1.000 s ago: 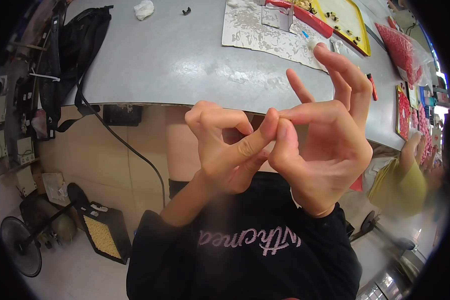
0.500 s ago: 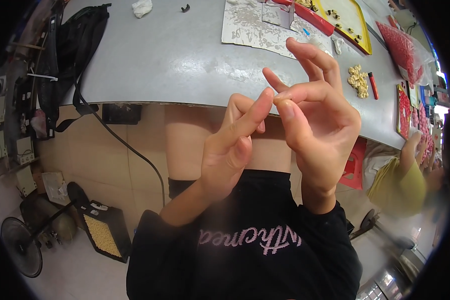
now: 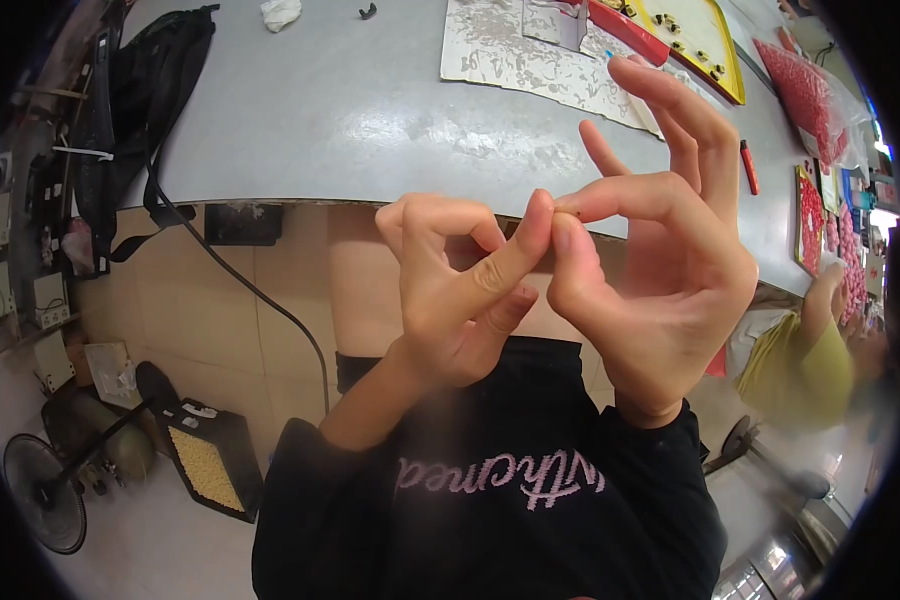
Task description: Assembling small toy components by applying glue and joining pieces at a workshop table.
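Observation:
My right hand [image 3: 675, 270] is raised in front of my lap with thumb and index finger pinched together; whatever is between the tips is too small to make out. Its other fingers stand up and spread. Touching or almost touching that pinch is the outstretched index fingertip of my left hand [image 3: 460, 300]. The left thumb is apart from the index finger, the remaining fingers bend loosely, and I see nothing held in that hand. Beyond both hands lies the grey metal table [image 3: 320, 110].
A worn white board [image 3: 515, 65], a red tray [image 3: 630, 35] and a yellow-rimmed tray [image 3: 727, 60] of small dark-and-cream pieces lie farther back. A red pen-like stick [image 3: 749, 168] is at right. A black bag [image 3: 160, 90] sits left; another person [image 3: 800, 360] is at right.
My right hand has moved right and slightly nearer, now covering the cream pile on the table. My left hand has turned, its bent fingers swinging out to the left.

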Action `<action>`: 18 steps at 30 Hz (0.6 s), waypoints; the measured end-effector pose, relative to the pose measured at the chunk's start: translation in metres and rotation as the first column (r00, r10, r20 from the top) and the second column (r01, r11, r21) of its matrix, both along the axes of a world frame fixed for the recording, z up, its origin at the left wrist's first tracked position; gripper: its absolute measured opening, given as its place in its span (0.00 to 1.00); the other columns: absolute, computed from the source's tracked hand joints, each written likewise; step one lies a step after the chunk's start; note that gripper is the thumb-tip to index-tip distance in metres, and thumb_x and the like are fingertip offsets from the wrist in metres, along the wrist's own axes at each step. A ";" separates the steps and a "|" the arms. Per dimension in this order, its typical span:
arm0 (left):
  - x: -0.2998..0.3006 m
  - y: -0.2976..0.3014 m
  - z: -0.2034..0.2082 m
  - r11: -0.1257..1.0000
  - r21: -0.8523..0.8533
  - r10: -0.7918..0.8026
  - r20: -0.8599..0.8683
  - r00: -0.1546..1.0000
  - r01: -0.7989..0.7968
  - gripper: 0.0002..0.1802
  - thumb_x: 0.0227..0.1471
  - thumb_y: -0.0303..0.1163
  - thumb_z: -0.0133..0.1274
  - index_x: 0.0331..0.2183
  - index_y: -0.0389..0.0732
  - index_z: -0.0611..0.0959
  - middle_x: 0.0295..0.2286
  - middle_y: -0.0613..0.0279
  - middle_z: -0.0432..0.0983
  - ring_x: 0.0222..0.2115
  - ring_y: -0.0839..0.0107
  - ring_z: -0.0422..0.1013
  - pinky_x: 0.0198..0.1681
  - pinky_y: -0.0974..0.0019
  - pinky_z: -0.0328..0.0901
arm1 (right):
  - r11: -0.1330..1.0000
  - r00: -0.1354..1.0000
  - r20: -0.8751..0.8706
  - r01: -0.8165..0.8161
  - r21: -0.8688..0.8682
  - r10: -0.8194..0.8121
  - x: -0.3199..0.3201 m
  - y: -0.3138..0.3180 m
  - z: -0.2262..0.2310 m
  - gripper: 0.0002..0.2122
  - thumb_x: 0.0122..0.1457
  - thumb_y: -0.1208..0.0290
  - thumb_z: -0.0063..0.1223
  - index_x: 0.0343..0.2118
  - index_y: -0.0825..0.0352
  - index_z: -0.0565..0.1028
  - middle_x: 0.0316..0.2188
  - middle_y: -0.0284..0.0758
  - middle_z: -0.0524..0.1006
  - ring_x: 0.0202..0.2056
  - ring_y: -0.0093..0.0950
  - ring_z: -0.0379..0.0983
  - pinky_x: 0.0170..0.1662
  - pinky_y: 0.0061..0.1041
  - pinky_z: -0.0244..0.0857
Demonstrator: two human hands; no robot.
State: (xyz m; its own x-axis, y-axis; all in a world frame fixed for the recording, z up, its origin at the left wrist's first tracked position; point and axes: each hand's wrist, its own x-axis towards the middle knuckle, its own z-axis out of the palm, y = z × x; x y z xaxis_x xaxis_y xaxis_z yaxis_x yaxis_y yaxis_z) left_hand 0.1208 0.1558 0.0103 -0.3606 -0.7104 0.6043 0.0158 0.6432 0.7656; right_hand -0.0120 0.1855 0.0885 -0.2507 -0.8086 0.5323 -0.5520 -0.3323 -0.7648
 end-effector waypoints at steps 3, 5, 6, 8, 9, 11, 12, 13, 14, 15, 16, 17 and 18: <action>0.001 -0.002 0.000 0.993 -0.114 0.046 0.110 0.993 -0.033 0.24 0.48 0.38 0.53 0.48 0.41 0.78 0.31 0.66 0.60 0.34 0.70 0.53 0.36 0.70 0.51 | 1.000 1.000 -0.021 0.011 0.000 -0.011 -0.002 0.000 -0.001 0.07 0.35 0.86 0.50 0.21 0.70 0.76 0.50 0.46 0.64 0.56 0.41 0.59 0.50 0.45 0.66; 0.000 -0.001 0.000 0.991 -0.126 0.049 0.110 0.993 -0.035 0.24 0.48 0.38 0.53 0.47 0.41 0.78 0.30 0.66 0.60 0.34 0.70 0.53 0.36 0.71 0.51 | 1.000 1.000 -0.028 0.010 0.003 -0.010 -0.002 0.001 -0.002 0.07 0.35 0.86 0.50 0.21 0.70 0.75 0.49 0.45 0.64 0.56 0.41 0.60 0.50 0.45 0.66; -0.001 0.001 0.001 0.999 -0.030 -0.010 0.036 0.999 0.011 0.25 0.49 0.40 0.52 0.48 0.40 0.77 0.31 0.66 0.60 0.33 0.70 0.53 0.37 0.71 0.51 | 1.000 1.000 -0.020 0.009 -0.006 -0.009 -0.002 0.000 -0.002 0.07 0.35 0.86 0.50 0.21 0.71 0.75 0.49 0.45 0.64 0.56 0.41 0.60 0.51 0.45 0.66; -0.004 0.004 0.003 0.996 0.064 -0.060 -0.043 0.997 0.063 0.26 0.51 0.42 0.50 0.49 0.39 0.76 0.31 0.66 0.60 0.33 0.71 0.54 0.38 0.71 0.51 | 1.000 1.000 -0.011 0.007 -0.014 -0.007 -0.003 -0.001 -0.003 0.07 0.36 0.86 0.50 0.21 0.71 0.74 0.48 0.45 0.64 0.55 0.41 0.60 0.51 0.44 0.66; -0.005 0.006 0.004 0.942 0.256 -0.167 -0.204 0.965 0.217 0.27 0.54 0.43 0.47 0.51 0.37 0.73 0.32 0.66 0.60 0.34 0.71 0.54 0.38 0.71 0.51 | 1.000 1.000 0.003 0.010 -0.012 -0.010 -0.003 -0.003 -0.005 0.07 0.36 0.87 0.49 0.21 0.71 0.74 0.48 0.44 0.65 0.55 0.41 0.60 0.51 0.44 0.65; -0.008 0.007 0.003 0.829 0.407 -0.231 -0.377 0.897 0.384 0.28 0.57 0.45 0.44 0.53 0.36 0.70 0.32 0.67 0.60 0.34 0.71 0.53 0.39 0.71 0.52 | 1.000 1.000 0.015 0.013 -0.010 -0.013 0.001 -0.006 -0.005 0.07 0.37 0.87 0.49 0.21 0.71 0.75 0.47 0.44 0.65 0.55 0.41 0.60 0.52 0.44 0.65; -0.008 0.007 0.003 0.726 0.449 -0.263 -0.517 0.814 0.520 0.30 0.58 0.45 0.41 0.55 0.33 0.65 0.37 0.67 0.60 0.35 0.72 0.53 0.41 0.71 0.51 | 0.998 0.999 -0.014 0.052 -0.021 -0.052 0.006 -0.009 -0.003 0.08 0.37 0.88 0.50 0.22 0.71 0.75 0.47 0.44 0.65 0.55 0.41 0.60 0.52 0.45 0.64; -0.009 0.007 0.003 0.607 0.461 -0.268 -0.648 0.713 0.647 0.33 0.59 0.45 0.38 0.56 0.29 0.60 0.42 0.66 0.61 0.37 0.72 0.52 0.43 0.70 0.50 | 0.995 0.995 -0.042 0.090 -0.034 -0.092 0.009 -0.010 -0.002 0.09 0.38 0.89 0.51 0.24 0.71 0.76 0.47 0.44 0.65 0.56 0.42 0.59 0.53 0.45 0.63; -0.008 0.006 0.002 0.477 0.440 -0.245 -0.765 0.596 0.761 0.35 0.60 0.46 0.34 0.58 0.26 0.54 0.46 0.66 0.62 0.38 0.73 0.51 0.46 0.69 0.49 | 0.996 0.995 -0.041 0.085 -0.033 -0.087 0.006 -0.011 -0.003 0.09 0.38 0.89 0.51 0.24 0.71 0.76 0.47 0.44 0.65 0.56 0.42 0.59 0.53 0.45 0.63; -0.006 0.005 0.004 0.414 0.428 -0.250 -0.795 0.553 0.803 0.37 0.59 0.46 0.33 0.58 0.24 0.50 0.51 0.68 0.59 0.38 0.74 0.50 0.48 0.69 0.46 | 0.991 0.970 -0.225 0.072 -0.113 -0.096 0.000 -0.010 -0.003 0.10 0.38 0.89 0.52 0.25 0.70 0.77 0.47 0.44 0.66 0.56 0.43 0.59 0.53 0.46 0.63; -0.004 0.003 0.006 0.414 0.429 -0.248 -0.796 0.553 0.803 0.37 0.59 0.46 0.33 0.58 0.24 0.50 0.51 0.68 0.59 0.38 0.74 0.50 0.48 0.69 0.46 | 0.981 0.909 -0.399 0.042 -0.189 -0.116 -0.005 -0.011 -0.004 0.11 0.38 0.90 0.54 0.27 0.69 0.78 0.47 0.43 0.66 0.56 0.43 0.59 0.54 0.46 0.62; -0.002 0.002 0.008 0.364 0.410 -0.243 -0.824 0.511 0.836 0.37 0.59 0.45 0.33 0.58 0.24 0.50 0.51 0.68 0.59 0.37 0.74 0.50 0.47 0.69 0.47 | 0.981 0.909 -0.400 0.042 -0.187 -0.115 -0.008 -0.013 -0.004 0.11 0.38 0.90 0.54 0.27 0.69 0.78 0.47 0.43 0.66 0.56 0.43 0.59 0.54 0.46 0.62; -0.001 0.002 0.008 0.314 0.390 -0.236 -0.851 0.469 0.866 0.37 0.59 0.45 0.33 0.58 0.24 0.51 0.51 0.68 0.59 0.37 0.74 0.50 0.47 0.69 0.47 | 0.977 0.889 -0.446 0.007 -0.215 -0.104 -0.010 -0.015 -0.004 0.12 0.37 0.89 0.56 0.27 0.68 0.79 0.47 0.43 0.66 0.56 0.44 0.59 0.54 0.47 0.62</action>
